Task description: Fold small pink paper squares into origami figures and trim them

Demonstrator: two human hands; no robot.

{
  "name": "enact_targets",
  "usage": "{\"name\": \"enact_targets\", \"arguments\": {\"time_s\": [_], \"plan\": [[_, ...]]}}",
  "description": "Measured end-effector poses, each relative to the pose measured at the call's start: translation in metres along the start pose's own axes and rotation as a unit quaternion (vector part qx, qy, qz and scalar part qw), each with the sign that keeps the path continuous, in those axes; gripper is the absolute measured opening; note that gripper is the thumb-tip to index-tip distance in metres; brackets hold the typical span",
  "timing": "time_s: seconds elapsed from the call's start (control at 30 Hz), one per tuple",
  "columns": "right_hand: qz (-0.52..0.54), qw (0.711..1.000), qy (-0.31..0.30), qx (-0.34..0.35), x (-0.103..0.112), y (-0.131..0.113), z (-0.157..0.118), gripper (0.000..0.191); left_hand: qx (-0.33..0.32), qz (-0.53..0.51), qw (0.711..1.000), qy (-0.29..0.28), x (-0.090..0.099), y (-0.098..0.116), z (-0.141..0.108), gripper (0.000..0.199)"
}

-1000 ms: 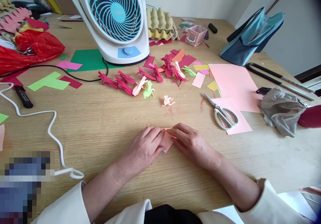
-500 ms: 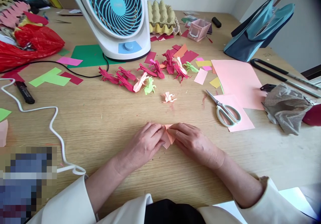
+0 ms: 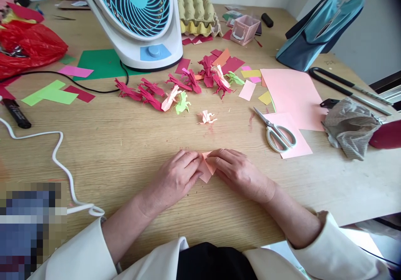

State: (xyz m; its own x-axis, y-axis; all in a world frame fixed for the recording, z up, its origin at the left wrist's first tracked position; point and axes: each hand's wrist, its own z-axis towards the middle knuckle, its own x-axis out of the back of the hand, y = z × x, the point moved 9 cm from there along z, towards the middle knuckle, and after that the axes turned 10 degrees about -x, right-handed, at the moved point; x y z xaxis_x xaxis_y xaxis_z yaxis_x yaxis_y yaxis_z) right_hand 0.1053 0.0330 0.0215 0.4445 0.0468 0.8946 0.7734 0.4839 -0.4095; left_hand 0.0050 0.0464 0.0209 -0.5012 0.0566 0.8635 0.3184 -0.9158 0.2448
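Observation:
Between my two hands a small folded pink paper (image 3: 206, 172) lies on the wooden table, its point toward me. My left hand (image 3: 179, 172) has its fingers closed on the paper's left side. On the right side, my right hand (image 3: 239, 173) presses the folded flap with bent fingers. Both hands cover part of the paper. Beyond them sits a small pale pink folded figure (image 3: 207, 117). Farther back, several dark red folded figures (image 3: 150, 98) lie in a loose row with a light green one (image 3: 182, 103) and a pink one (image 3: 170, 99).
White-handled scissors (image 3: 277, 133) rest on pink sheets (image 3: 293, 100) at the right, near a grey cloth (image 3: 351, 125). A white fan (image 3: 150, 33) stands at the back, egg cartons (image 3: 197, 14) beside it. A white cable (image 3: 64, 169) and black marker (image 3: 17, 113) lie left.
The view has shifted slightly, so the table items appear a little farther left and higher. Both hands remain on the pink paper, with hardly any change in their grip.

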Motion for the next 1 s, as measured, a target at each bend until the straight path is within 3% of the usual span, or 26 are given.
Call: {"name": "enact_targets", "arguments": {"time_s": [0.23,0.5,1.0], "plan": [[-0.023,0.999,-0.011,0.020,-0.0028,-0.0018,-0.0015,0.018,-0.007,0.017,1.000,-0.007,0.0011,0.0019,-0.0005,0.021],[-0.050,0.998,-0.021,0.028,-0.0017,-0.0071,-0.0007,0.020,-0.025,0.033,0.999,-0.031,-0.0010,0.0047,0.0026,0.032],[-0.064,0.997,-0.023,0.029,-0.0004,-0.0083,0.0009,0.019,-0.006,0.016,0.999,-0.044,-0.0057,0.0008,0.0018,0.026]]}}
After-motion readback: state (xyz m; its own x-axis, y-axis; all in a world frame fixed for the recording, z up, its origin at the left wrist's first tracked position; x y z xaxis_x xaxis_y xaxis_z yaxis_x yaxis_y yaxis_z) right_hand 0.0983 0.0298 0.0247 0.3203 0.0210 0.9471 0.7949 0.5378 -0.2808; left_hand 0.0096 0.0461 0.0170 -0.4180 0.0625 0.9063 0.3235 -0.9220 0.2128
